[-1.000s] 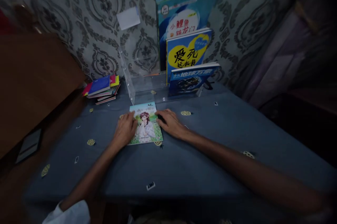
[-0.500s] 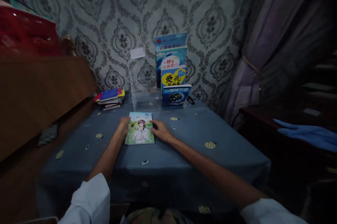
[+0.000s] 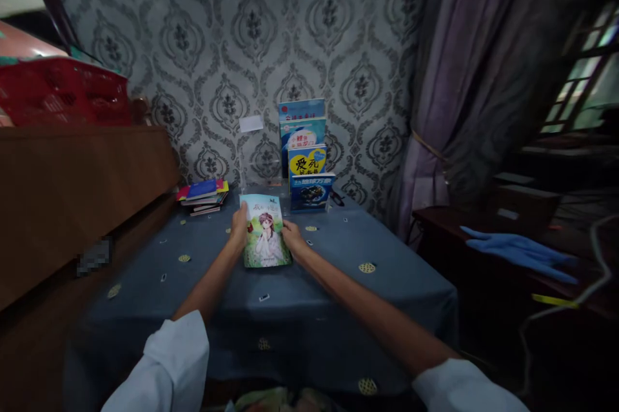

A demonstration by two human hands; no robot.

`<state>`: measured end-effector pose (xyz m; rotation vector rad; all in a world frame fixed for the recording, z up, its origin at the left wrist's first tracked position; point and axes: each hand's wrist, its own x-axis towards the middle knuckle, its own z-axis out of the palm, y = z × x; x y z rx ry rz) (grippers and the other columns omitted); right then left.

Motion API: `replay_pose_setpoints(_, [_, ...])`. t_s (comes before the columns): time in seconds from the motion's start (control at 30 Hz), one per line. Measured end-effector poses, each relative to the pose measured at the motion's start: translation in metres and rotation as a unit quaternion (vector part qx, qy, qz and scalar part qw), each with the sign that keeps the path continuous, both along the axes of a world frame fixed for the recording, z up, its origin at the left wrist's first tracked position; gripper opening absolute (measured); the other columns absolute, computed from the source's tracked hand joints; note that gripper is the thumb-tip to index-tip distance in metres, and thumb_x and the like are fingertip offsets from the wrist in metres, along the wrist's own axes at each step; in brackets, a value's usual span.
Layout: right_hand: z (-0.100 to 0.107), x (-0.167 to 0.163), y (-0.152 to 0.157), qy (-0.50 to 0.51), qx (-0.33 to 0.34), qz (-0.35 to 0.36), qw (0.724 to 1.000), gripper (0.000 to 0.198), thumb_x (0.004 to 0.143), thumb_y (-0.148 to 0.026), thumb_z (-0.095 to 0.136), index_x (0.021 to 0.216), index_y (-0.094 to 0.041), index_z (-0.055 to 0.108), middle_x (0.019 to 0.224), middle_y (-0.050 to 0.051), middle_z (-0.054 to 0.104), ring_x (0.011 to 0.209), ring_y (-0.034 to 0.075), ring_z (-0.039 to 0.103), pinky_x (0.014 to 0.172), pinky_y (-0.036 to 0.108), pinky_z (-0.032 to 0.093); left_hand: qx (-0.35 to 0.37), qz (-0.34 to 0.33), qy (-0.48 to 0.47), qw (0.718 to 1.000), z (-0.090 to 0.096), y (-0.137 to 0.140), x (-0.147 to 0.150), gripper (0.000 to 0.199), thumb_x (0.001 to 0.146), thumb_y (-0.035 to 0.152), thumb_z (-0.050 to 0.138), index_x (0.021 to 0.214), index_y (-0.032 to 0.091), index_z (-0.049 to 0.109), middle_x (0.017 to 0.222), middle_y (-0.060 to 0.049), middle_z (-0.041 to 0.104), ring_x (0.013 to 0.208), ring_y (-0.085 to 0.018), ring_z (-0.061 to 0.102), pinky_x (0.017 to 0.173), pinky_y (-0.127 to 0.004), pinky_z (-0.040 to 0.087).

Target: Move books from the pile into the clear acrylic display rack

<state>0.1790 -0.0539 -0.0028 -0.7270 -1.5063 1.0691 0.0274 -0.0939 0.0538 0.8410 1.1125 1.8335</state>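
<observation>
Between my two hands is a thin book (image 3: pixel 267 231) whose cover shows a drawn figure in white on green grass. Its top edge is raised, so the cover tilts toward me. My left hand (image 3: pixel 238 225) grips the left edge, thumb on the front. On the right edge my right hand (image 3: pixel 293 236) is closed, its other fingers hidden behind the book. Just beyond stands a clear acrylic rack (image 3: pixel 242 164), partly hidden by the book. Its right side holds several upright books, with a blue one (image 3: pixel 312 194) in front and a yellow-and-blue one (image 3: pixel 307 160) behind it.
A pile of books (image 3: pixel 203 196) lies at the back left of the cloth-covered table (image 3: pixel 329 276). Dark glasses (image 3: pixel 337 198) rest beside the rack. To the left a wooden cabinet (image 3: pixel 87 199) carries a red basket (image 3: pixel 62 89). Blue gloves (image 3: pixel 520 251) lie on a side table at right.
The book was lying flat on the table with a hand at each side. Now both hands grip it, and its top edge is lifted. The head view has shifted.
</observation>
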Motion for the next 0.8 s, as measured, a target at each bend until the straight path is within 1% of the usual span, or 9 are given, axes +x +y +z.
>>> replay_pose_setpoints(0.07, [0.013, 0.005, 0.010, 0.017, 0.013, -0.026, 0.999, 0.032, 0.070, -0.022, 0.048, 0.097, -0.021, 0.066, 0.095, 0.004, 0.075, 0.097, 0.026, 0.067, 0.091, 0.041, 0.053, 0.039, -0.001, 0.025, 0.999, 0.011, 0.006, 0.008, 0.060, 0.071, 0.069, 0.073, 0.093, 0.013, 0.069, 0.077, -0.008, 0.076, 0.075, -0.023, 0.074, 0.068, -0.029, 0.057])
replay_pose_setpoints(0.13, [0.024, 0.011, 0.018, 0.028, 0.029, -0.039, 0.998, 0.036, 0.068, -0.021, 0.045, 0.100, -0.021, 0.062, 0.095, 0.004, 0.074, 0.097, 0.024, 0.067, 0.092, 0.039, 0.052, 0.067, -0.006, 0.050, 0.996, 0.017, 0.012, 0.012, 0.062, 0.068, 0.068, 0.075, 0.095, 0.013, 0.070, 0.082, -0.008, 0.076, 0.078, -0.023, 0.074, 0.070, -0.029, 0.057])
replay_pose_setpoints(0.27, [0.034, 0.021, 0.024, 0.027, 0.071, -0.035, 0.996, 0.034, 0.067, -0.021, 0.045, 0.100, -0.022, 0.054, 0.097, 0.003, 0.070, 0.094, 0.022, 0.066, 0.089, 0.036, 0.052, 0.083, -0.014, 0.093, 0.992, 0.015, 0.021, 0.009, 0.056, 0.063, 0.061, 0.082, 0.090, 0.014, 0.072, 0.084, -0.007, 0.077, 0.082, -0.023, 0.073, 0.073, -0.029, 0.056])
replay_pose_setpoints(0.37, [0.032, 0.023, 0.023, 0.011, 0.098, -0.036, 0.994, 0.029, 0.069, -0.021, 0.046, 0.098, -0.023, 0.051, 0.097, 0.003, 0.067, 0.093, 0.022, 0.063, 0.088, 0.034, 0.051, 0.066, -0.023, 0.120, 0.990, 0.005, 0.024, 0.003, 0.051, 0.057, 0.053, 0.088, 0.086, 0.013, 0.074, 0.084, -0.007, 0.077, 0.082, -0.023, 0.072, 0.073, -0.028, 0.056])
replay_pose_setpoints(0.43, [0.028, 0.023, 0.021, -0.004, 0.110, -0.042, 0.993, 0.028, 0.072, -0.021, 0.048, 0.099, -0.024, 0.049, 0.096, 0.002, 0.065, 0.092, 0.022, 0.061, 0.086, 0.034, 0.051, 0.047, -0.036, 0.132, 0.990, -0.004, 0.024, 0.001, 0.053, 0.053, 0.049, 0.091, 0.087, 0.013, 0.075, 0.085, -0.008, 0.078, 0.080, -0.024, 0.073, 0.073, -0.029, 0.056])
replay_pose_setpoints(0.5, [0.026, 0.023, 0.019, -0.021, 0.120, -0.049, 0.991, 0.027, 0.075, -0.020, 0.048, 0.102, -0.024, 0.048, 0.096, 0.002, 0.064, 0.091, 0.021, 0.060, 0.086, 0.033, 0.050, 0.027, -0.052, 0.137, 0.989, -0.013, 0.023, 0.001, 0.056, 0.049, 0.048, 0.092, 0.089, 0.013, 0.076, 0.086, -0.008, 0.078, 0.078, -0.024, 0.073, 0.073, -0.031, 0.057])
replay_pose_setpoints(0.6, [0.022, 0.025, 0.014, -0.043, 0.133, -0.055, 0.989, 0.028, 0.080, -0.018, 0.047, 0.107, -0.024, 0.046, 0.099, 0.003, 0.064, 0.093, 0.022, 0.059, 0.086, 0.033, 0.049, -0.003, -0.075, 0.139, 0.987, -0.024, 0.021, 0.002, 0.059, 0.043, 0.050, 0.094, 0.085, 0.013, 0.076, 0.082, -0.007, 0.078, 0.076, -0.026, 0.073, 0.074, -0.034, 0.058])
replay_pose_setpoints(0.7, [0.018, 0.028, 0.012, -0.061, 0.144, -0.054, 0.986, 0.029, 0.084, -0.018, 0.046, 0.112, -0.023, 0.046, 0.102, 0.005, 0.065, 0.095, 0.022, 0.060, 0.087, 0.033, 0.049, -0.024, -0.101, 0.138, 0.985, -0.028, 0.019, 0.002, 0.062, 0.039, 0.053, 0.094, 0.085, 0.014, 0.077, 0.083, -0.008, 0.078, 0.078, -0.028, 0.074, 0.076, -0.038, 0.059])
replay_pose_setpoints(0.8, [0.017, 0.032, 0.015, -0.084, 0.154, -0.058, 0.983, 0.032, 0.087, -0.019, 0.046, 0.119, -0.022, 0.048, 0.106, 0.007, 0.066, 0.099, 0.023, 0.061, 0.089, 0.035, 0.050, -0.031, -0.112, 0.143, 0.983, -0.024, 0.018, 0.000, 0.061, 0.040, 0.049, 0.096, 0.086, 0.014, 0.077, 0.088, -0.009, 0.079, 0.082, -0.029, 0.074, 0.079, -0.040, 0.059])
